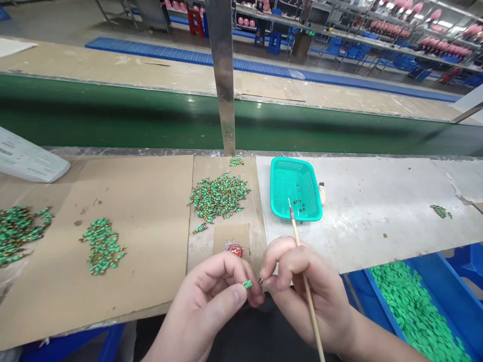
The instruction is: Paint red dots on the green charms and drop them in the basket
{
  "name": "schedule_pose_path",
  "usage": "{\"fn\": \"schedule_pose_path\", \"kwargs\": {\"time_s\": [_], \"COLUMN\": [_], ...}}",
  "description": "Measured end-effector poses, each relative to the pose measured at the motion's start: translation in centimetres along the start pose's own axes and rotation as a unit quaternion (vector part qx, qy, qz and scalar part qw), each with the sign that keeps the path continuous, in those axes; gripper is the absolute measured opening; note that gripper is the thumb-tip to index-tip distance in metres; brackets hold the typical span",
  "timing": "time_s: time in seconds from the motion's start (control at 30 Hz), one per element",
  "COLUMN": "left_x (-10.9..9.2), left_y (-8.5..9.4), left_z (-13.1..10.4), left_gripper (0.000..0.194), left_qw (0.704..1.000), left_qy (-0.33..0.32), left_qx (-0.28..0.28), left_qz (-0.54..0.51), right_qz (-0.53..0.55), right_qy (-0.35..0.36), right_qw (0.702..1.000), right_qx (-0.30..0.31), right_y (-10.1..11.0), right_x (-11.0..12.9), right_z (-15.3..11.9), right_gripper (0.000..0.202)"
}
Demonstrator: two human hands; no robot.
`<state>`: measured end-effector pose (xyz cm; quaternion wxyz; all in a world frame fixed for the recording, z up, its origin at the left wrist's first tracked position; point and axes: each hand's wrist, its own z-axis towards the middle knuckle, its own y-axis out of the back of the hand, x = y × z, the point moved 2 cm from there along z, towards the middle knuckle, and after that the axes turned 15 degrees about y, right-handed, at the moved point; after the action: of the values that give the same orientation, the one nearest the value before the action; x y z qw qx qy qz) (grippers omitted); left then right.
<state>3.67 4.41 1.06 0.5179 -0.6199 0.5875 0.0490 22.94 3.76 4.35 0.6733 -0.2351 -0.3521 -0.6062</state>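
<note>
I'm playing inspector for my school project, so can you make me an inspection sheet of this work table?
Surface: brown cardboard bearing piles of small green-and-gold pieces; a whitish sheet to the right.
Job things: a small green piece, a tiny dark bit and a thin brush, all in the hands.
Clutter: a teal basket with a few dark specks inside; a red round thing, partly hidden.
Grips: left hand pinches the green piece; right hand holds the brush and pinches the dark bit.
Cables: nothing seen.
Surroundings: green strip beyond the table; blue bin of green discs, lower right.
</note>
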Motion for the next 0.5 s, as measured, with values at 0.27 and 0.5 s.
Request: {"fn": "schedule_pose_path", "kwargs": {"time_s": [0.27,0.5], "left_x": [0.33,-0.16], "left_y": [0.33,0.02], "left_z": [-0.09,-0.13], "left_gripper": [0.029,0.029], "left_qw": [1.0,0.999], "left_qy": [-0.001,-0.015], "left_qx": [-0.001,-0.027], "left_qz": [0.001,0.023], "right_qz": [-0.017,-0.07], "right_qy": [0.036,0.059], "right_qw": [0.999,0.995], "right_qx": [0.018,0.05], "right_y": [-0.49,-0.2], "right_x": [-0.05,0.12], "right_z": [0.09,0.3], "right_gripper": [0.033,0.03]}}
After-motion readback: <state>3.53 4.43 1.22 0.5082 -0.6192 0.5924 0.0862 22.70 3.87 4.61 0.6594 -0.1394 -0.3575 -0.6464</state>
